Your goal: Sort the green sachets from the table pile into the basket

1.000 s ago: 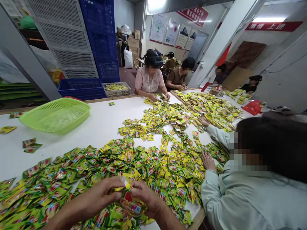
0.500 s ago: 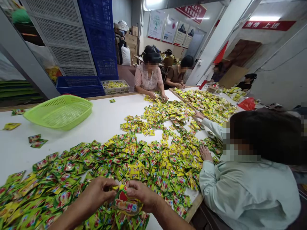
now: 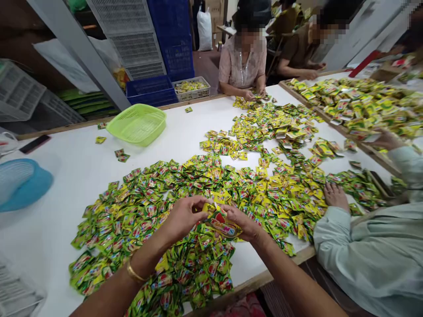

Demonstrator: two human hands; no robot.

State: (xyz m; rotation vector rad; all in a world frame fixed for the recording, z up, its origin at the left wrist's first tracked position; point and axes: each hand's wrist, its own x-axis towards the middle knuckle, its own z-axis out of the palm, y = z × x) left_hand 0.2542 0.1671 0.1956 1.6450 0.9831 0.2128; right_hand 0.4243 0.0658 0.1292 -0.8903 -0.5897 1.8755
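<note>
Over the heap of small sachets, my right hand [image 3: 243,223] grips a larger green-and-yellow printed packet [image 3: 222,224] by its right side, thumb on the front. The packet is tilted, with lettering and a red picture facing me. At its upper left edge my left hand [image 3: 188,216] is closed, thumb and fingers pinching a small yellow sachet [image 3: 208,208] against the packet's top. Whether that sachet is partly inside cannot be made out. Below both hands lie many green and yellow sachets [image 3: 132,220], spread across the white table [image 3: 178,132].
A green plastic basket [image 3: 139,127] and a blue basket [image 3: 29,185] stand on the left. A phone [image 3: 35,144] lies near the far edge. On the right a co-worker's sleeve [image 3: 363,251] and hand rest by the heap. Filled packets [image 3: 357,101] lie behind a wooden divider.
The view has swung down and left, bringing the blue basket and phone into sight. Both hands still hold the packet and small sachet together. The co-worker's far hand now holds a packet by the divider.
</note>
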